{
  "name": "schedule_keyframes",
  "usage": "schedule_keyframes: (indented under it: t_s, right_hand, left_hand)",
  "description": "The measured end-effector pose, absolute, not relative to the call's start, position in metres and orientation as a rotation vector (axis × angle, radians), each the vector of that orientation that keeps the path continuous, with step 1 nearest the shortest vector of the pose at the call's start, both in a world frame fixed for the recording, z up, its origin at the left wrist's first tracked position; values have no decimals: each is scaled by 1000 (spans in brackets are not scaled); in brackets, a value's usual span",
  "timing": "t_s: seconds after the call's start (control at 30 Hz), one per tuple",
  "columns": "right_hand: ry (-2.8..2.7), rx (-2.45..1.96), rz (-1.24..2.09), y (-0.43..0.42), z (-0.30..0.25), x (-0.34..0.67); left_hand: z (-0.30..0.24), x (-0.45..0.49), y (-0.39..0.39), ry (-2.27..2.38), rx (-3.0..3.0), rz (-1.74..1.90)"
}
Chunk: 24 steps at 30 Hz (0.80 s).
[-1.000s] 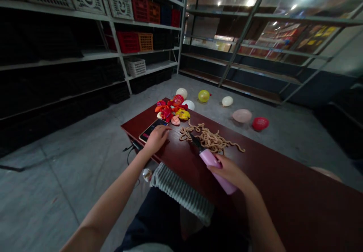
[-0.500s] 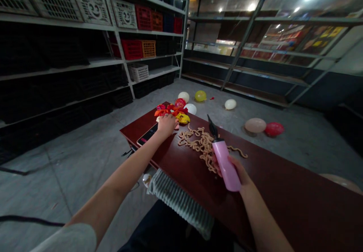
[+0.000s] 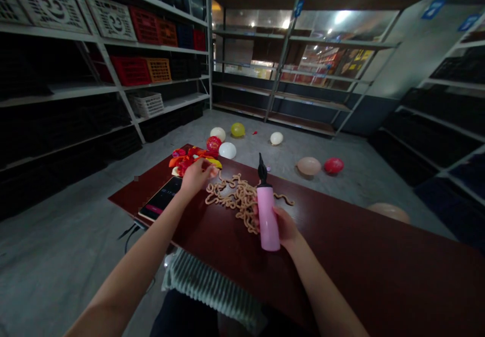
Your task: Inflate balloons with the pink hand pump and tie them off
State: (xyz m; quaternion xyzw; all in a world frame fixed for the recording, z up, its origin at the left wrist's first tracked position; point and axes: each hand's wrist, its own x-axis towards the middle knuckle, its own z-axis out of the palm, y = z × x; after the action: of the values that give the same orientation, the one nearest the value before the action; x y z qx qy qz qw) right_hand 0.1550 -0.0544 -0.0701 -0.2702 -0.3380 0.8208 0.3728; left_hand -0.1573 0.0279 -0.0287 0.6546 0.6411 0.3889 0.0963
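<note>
My right hand (image 3: pixel 285 226) is wrapped round a pink balloon hand pump (image 3: pixel 268 221), held upright above the table with its black nozzle pointing up. My left hand (image 3: pixel 197 176) is closed in a pinch beside the pile of uninflated balloons (image 3: pixel 185 162), which are red, orange and yellow. A small pale pink balloon (image 3: pixel 213 170) shows at its fingertips, limp and partly hidden by the fingers. Between the two hands lies a tangled heap of beige twisted cord (image 3: pixel 238 193). A phone (image 3: pixel 161 199) with its screen lit lies left of my left wrist.
Inflated balloons lie on the floor beyond the dark red table (image 3: pixel 341 256), among them a yellow one (image 3: pixel 238 130), a white one (image 3: pixel 228 150) and a red one (image 3: pixel 334 165). Shelving with crates (image 3: pixel 131 70) stands at the left. A ribbed grey-green cloth (image 3: pixel 212 284) hangs by the near edge.
The view has turned to the right. My left hand has lifted off the balloon pile with the pale pink balloon at its fingertips. The pump now stands more upright in my right hand.
</note>
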Motion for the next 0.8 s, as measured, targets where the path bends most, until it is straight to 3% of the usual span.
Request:
schedule_keyframes:
  t_s: [0.13, 0.4, 0.8]
  right_hand:
    - [-856, -653, 1972, -56, -67, 159]
    - [-671, -809, 1622, -50, -66, 184]
    - [-752, -893, 1835, -57, -55, 171]
  left_hand:
    - [-27, -119, 32, 1374, 1791, 1304]
    - [-18, -22, 27, 677, 1923, 925]
    - [-38, -35, 21, 905, 2553, 990]
